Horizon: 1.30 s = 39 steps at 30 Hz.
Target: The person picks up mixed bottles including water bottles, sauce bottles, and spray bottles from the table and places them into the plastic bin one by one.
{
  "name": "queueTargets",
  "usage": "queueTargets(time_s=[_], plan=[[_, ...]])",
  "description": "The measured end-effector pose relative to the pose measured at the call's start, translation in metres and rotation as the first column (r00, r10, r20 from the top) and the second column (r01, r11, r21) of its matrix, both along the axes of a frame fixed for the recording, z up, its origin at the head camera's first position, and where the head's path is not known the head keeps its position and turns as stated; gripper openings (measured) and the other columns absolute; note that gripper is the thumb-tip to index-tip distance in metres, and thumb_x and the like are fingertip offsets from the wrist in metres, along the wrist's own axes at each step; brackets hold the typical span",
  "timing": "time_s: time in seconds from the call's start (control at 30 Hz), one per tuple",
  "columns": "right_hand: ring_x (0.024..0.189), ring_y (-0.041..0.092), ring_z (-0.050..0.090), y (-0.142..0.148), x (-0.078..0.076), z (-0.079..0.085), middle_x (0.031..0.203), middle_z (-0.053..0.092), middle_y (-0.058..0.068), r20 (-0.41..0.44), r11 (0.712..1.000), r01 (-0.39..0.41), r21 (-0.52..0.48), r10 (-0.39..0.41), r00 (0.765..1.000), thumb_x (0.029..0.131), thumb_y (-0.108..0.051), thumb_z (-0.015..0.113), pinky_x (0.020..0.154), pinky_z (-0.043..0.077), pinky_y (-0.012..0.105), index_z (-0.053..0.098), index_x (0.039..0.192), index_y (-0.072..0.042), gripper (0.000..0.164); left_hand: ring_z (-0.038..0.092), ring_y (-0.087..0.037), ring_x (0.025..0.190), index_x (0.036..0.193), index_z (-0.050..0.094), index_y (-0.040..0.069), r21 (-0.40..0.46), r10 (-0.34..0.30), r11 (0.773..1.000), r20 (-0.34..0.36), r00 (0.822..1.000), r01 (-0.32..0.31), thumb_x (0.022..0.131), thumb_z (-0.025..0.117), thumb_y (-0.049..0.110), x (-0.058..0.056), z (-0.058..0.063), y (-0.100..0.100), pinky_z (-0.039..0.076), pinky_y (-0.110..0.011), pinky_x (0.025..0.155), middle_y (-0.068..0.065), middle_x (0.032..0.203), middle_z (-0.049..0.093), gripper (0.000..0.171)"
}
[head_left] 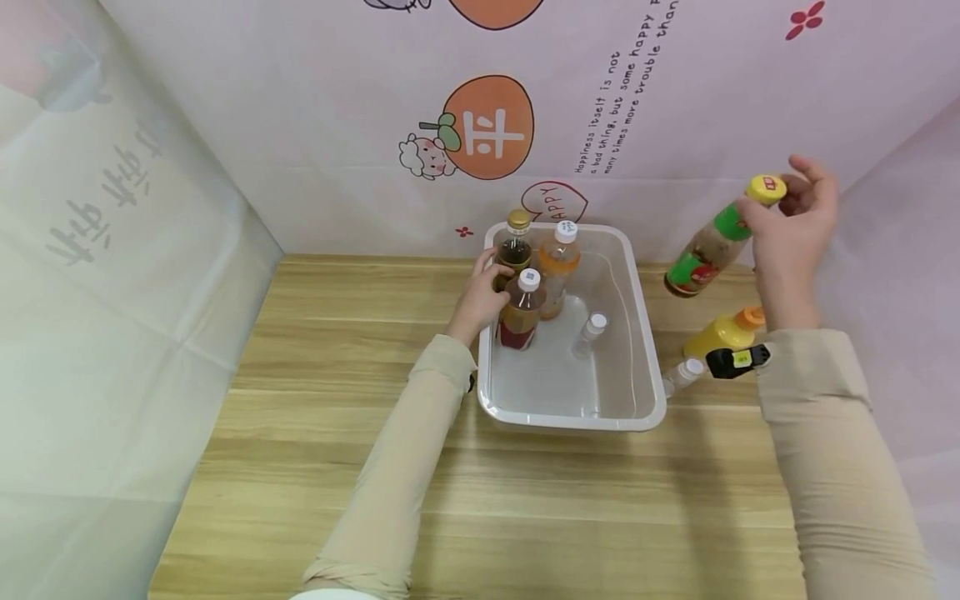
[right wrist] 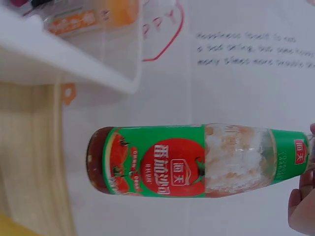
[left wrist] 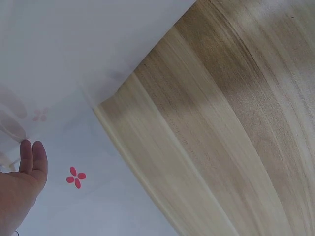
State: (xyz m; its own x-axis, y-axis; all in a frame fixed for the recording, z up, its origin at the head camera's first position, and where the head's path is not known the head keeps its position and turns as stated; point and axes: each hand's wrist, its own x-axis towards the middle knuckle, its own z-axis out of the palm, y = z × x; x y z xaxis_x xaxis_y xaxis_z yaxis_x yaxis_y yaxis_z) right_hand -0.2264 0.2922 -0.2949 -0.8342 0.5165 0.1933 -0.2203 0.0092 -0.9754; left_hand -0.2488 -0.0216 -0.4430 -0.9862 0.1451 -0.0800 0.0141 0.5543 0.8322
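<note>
"A pale printed sheet point(head_left: 337, 125) hangs behind our wooden table point(head_left: 337, 467), and a white bin point(head_left: 573, 422) stands near mid-frame. Where do we have the sauce bottle point(head_left: 708, 254)?"

"Right of the bin, tilted and apparently off the table, higher in the frame than the yellow bottle point(head_left: 722, 333). Our right hand point(head_left: 798, 221) pinches its neck by the yellow cap point(head_left: 765, 189), fingers and thumb drawn in."

"And our left hand point(head_left: 480, 296)?"

"At the bin's left rim, fingers loosely extended, thumb apart, near the gold-capped bottle point(head_left: 515, 250) and the brown drink bottle point(head_left: 520, 312). We can't tell whether it touches either."

"How would our sauce bottle handle?"

"It looks like glass, so we'd judge it stiff, smooth and breakable, fairly heavy if well filled. The slim neck suits a pinch, but the base could swing; wrapping our fingers around the broad green label lower down should steady it better."
</note>
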Motion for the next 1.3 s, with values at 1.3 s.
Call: queueTargets(time_s=[1.3], plan=[[0.095,0.005,0.048,-0.081,-0.033,-0.007,0.102,0.056,-0.015,0.172,0.915,-0.257,0.311,0.212,0.962,0.082,-0.008,0.070,0.088,0.042,0.020,0.048,0.132,-0.020,0.056,0.030,-0.025,0.143,0.121,0.059,0.010,0.003,0.002,1.000,-0.009,1.000,-0.002,0.088,0.055,0.003,-0.001,-0.003,-0.001,0.040,-0.038,0.110,0.010,0.159,0.015,0.035]])
